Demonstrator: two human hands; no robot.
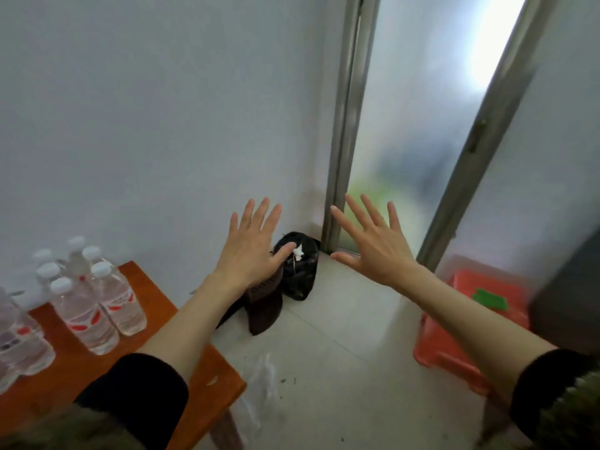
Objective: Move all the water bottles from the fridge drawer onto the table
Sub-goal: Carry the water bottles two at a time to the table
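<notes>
Free room: bare floor tiles (350, 339) at centre, between table (152, 332) at 8 o'clock and red plastic stool (454, 339) at 4 o'clock; both hands held in open air above it, touching nothing.

Obstacles:
- Water bottles (97, 303), upright, clustered on the table's far left; its near right part bare.
- Black bag (302, 271) and brown item (263, 306), floor corner, 12 o'clock.
- Clear plastic bag (259, 384), floor beside table leg, 6 o'clock.
- Dark blurred object (571, 287), 3 o'clock edge.
</notes>
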